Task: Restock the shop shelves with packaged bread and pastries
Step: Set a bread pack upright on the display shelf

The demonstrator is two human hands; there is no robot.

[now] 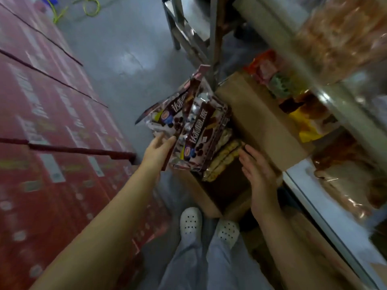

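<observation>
Two chocolate pastry packs (pixel 196 130) are pinched in the left hand (pixel 159 149) above a cardboard box (pixel 261 122); the right hand (pixel 257 170) hovers with fingers straight, holding nothing.

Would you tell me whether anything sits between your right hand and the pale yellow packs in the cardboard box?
Nothing visible does: the right hand is at the pale yellow packs in the cardboard box; the shiny brown packs in the left hand lie beside them.

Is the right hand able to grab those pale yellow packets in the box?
Probably yes. The right hand is open right beside the pale yellow packets in the cardboard box, with nothing between them; the left hand holds the chocolate packets aside.
</observation>
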